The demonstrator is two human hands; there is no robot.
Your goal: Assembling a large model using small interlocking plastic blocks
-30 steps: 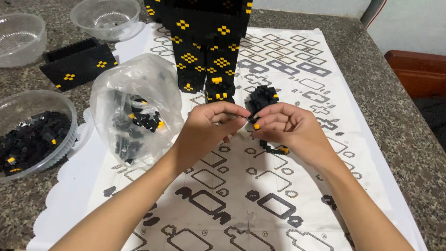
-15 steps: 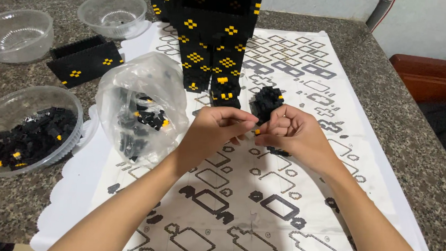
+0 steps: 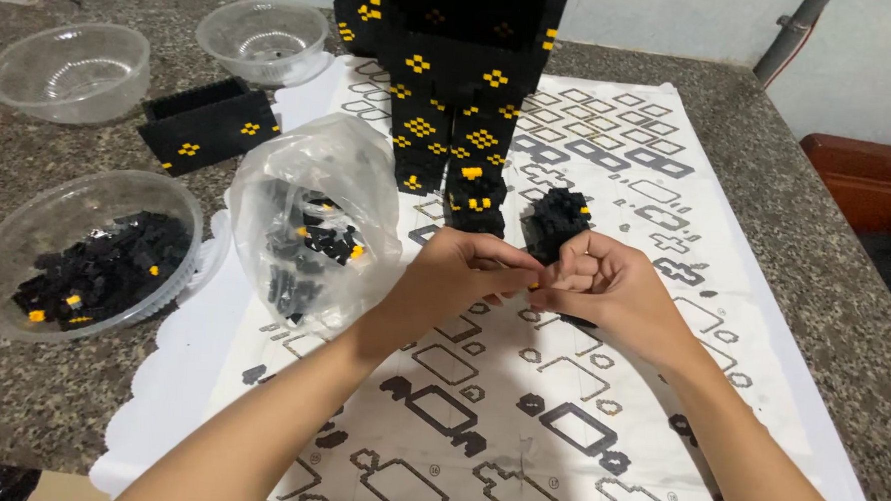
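Note:
My left hand (image 3: 451, 276) and my right hand (image 3: 609, 286) meet fingertip to fingertip over the printed white sheet (image 3: 559, 406). Between the fingertips they pinch a tiny yellow brick (image 3: 534, 282), mostly hidden. Just behind my right hand sits a small black clump of bricks (image 3: 557, 220) with a yellow stud. A tall black model with yellow diamond patterns (image 3: 457, 91) stands at the far middle of the sheet. Left of my left hand stands a clear plastic bag (image 3: 311, 225) holding black and yellow bricks.
A clear bowl of black bricks (image 3: 85, 255) sits at the left. Two other clear bowls (image 3: 68, 69) (image 3: 264, 37) stand at the back left, with a flat black brick panel (image 3: 206, 125) between. The granite counter (image 3: 827, 237) ends near a reddish wooden chair (image 3: 864, 184).
Both hands have stayed together over the sheet, fingers shifting slightly around the small piece. The view has drifted a little, nothing else has moved.

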